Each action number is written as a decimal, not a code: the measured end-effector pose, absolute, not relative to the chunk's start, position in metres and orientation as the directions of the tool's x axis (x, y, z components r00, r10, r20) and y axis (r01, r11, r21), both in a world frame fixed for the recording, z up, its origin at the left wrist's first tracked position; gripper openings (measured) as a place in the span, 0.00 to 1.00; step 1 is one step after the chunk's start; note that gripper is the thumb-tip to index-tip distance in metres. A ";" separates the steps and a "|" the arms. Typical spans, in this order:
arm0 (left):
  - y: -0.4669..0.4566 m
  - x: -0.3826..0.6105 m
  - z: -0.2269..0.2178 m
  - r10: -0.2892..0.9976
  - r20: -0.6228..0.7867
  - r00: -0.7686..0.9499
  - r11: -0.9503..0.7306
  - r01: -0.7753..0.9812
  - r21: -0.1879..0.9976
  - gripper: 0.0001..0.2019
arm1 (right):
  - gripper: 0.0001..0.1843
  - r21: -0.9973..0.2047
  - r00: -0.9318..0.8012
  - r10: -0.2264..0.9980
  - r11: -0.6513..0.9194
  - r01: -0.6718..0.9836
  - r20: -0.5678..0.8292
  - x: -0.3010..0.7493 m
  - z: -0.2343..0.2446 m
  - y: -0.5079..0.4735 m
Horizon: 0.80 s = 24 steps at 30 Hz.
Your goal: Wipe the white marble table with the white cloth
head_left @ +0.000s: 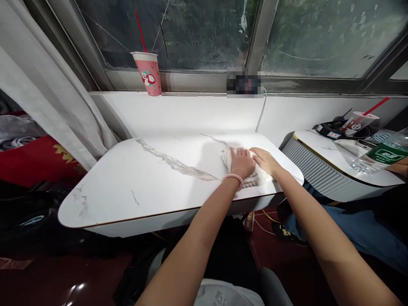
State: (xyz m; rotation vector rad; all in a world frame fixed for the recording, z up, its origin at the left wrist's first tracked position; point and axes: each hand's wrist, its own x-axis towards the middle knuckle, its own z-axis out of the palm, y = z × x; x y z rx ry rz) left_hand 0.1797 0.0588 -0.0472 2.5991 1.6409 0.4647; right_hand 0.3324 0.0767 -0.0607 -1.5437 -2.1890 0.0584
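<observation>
A white cloth lies bunched on the right part of a white marble-patterned table. My left hand presses down on the cloth, its fingers close together and bent over it; a pink bead bracelet circles that wrist. My right hand rests on the cloth's right side, with its fingertips against my left hand. Both palms and part of the cloth under them are hidden. The cloth's edges look slightly blurred.
A pink paper cup with a red straw stands on the window sill. At right, a second table holds another cup and a black item. A water bottle tilts there beside a seated person's leg. A curtain hangs left.
</observation>
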 end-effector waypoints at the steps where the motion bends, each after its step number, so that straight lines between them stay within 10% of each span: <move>1: 0.062 0.185 -0.048 0.880 0.244 0.408 -0.456 0.871 0.185 0.26 | 0.26 -0.288 -0.247 0.911 0.347 0.892 0.332 0.339 -0.061 0.077; 24: 0.197 0.122 -0.053 0.847 0.260 0.464 -0.527 0.798 0.292 0.23 | 0.25 -0.248 -0.169 0.908 0.277 0.928 0.383 0.281 -0.067 0.204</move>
